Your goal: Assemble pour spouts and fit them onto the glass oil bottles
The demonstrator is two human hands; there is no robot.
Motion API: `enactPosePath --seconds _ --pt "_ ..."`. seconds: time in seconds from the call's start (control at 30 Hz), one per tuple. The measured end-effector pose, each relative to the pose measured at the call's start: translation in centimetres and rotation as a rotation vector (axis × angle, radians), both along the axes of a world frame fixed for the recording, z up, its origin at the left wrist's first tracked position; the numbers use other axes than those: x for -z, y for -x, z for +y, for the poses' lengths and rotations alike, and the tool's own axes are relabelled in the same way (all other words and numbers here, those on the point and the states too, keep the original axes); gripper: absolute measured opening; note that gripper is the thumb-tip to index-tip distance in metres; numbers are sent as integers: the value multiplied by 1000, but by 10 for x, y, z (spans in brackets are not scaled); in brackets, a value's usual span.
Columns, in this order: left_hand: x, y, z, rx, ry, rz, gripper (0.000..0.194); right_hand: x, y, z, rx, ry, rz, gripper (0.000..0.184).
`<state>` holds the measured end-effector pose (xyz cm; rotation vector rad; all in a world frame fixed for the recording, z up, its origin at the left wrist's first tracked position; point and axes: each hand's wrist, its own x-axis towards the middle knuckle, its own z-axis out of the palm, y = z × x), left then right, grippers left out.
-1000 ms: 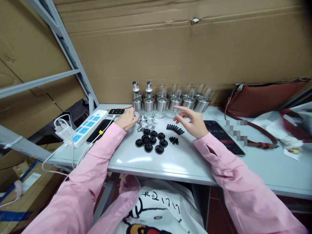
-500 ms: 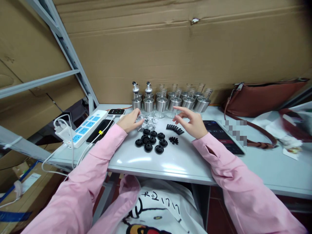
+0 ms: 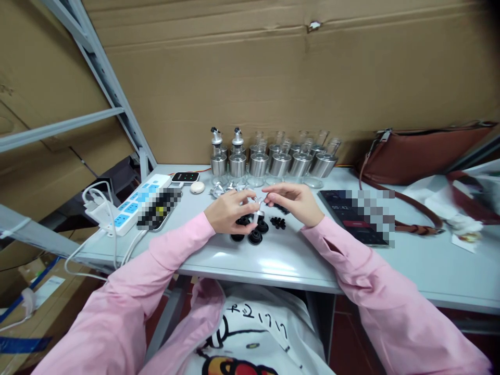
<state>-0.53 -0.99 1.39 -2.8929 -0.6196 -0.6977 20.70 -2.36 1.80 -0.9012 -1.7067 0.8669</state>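
My left hand (image 3: 230,212) grips a silver bottle pourer spout (image 3: 259,212) between thumb and fingers, above the table. Beside its upper tip, the thumb and fingertips of my right hand (image 3: 294,202) are pinched together; whatever lies between them is too small to make out. Below are black round ribbed stoppers (image 3: 255,237), partly hidden by my left hand. Small black pieces (image 3: 278,223) lie in a cluster near my right hand, which mostly covers a row of black flip caps (image 3: 282,209). More silver spouts (image 3: 217,191) lie loose behind my left hand.
Several glass bottles with steel sleeves (image 3: 258,165) stand along the back; two carry fitted spouts (image 3: 237,136). To the left are a power strip (image 3: 128,211), a phone (image 3: 162,208) and a round white case (image 3: 197,187). A tablet (image 3: 344,216) and brown bag (image 3: 425,156) lie right.
My left hand has lifted a spout from the loose pile and moved right and nearer me. My right hand has moved left to meet it, its fingers now pinched.
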Motion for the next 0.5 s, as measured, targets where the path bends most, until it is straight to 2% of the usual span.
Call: enactPosePath --seconds 0.13,0.27,0.37,0.5 --pt "5 0 2 75 -121 -21 27 -3 5 -4 -70 73 70 26" --pt "9 -1 4 170 -287 -172 27 -4 7 -6 -122 158 103 27" --pt "8 -3 3 230 -355 -279 26 -6 9 -9 -120 144 148 23" --pt "6 -5 0 232 -391 -292 24 -9 12 -13 -131 121 204 22"
